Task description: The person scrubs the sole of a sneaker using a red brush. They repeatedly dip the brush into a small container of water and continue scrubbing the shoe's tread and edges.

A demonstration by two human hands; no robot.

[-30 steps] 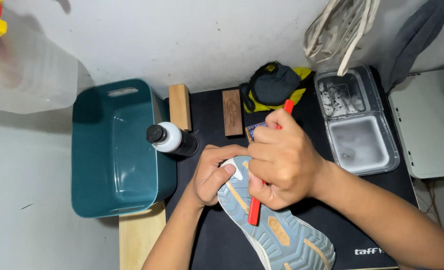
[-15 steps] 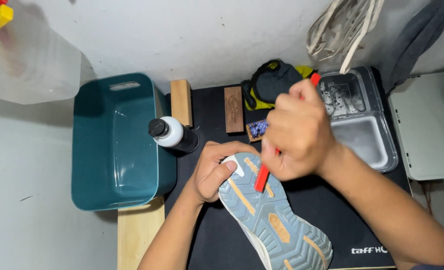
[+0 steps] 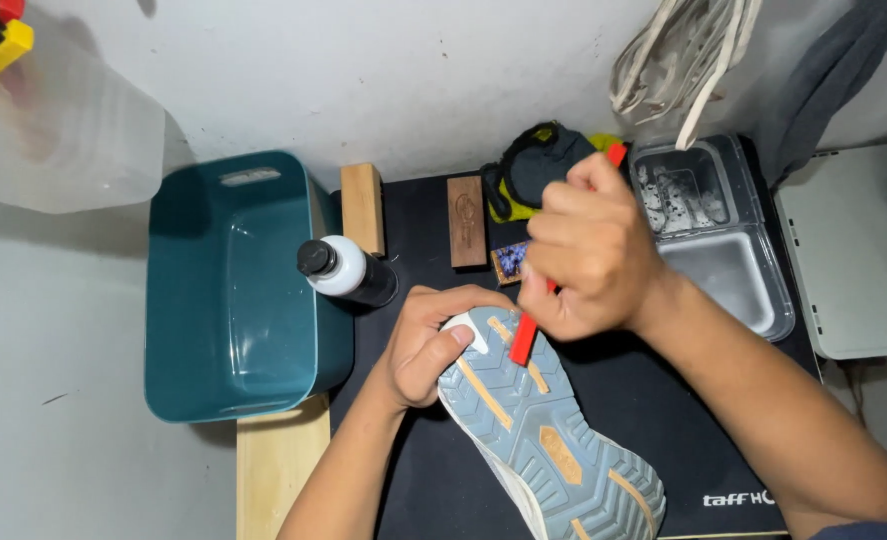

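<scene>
One shoe, one bottle, two wooden blocks

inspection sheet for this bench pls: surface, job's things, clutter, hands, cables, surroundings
Surface: black mat on a pale wooden board.
Job's things: shoe sole up, tread grey-blue with tan inserts; red tool with its tip on the sole near the toe.
Clutter: teal bin; bottle with black cap; two wooden blocks; clear two-compartment tray; dark and yellow cloth bundle.
Hands: left hand grips the toe; right hand fisted around the red tool.
Cables: nothing seen.
Surroundings: white wall; pale straps and grey cloth hanging at right.
</scene>
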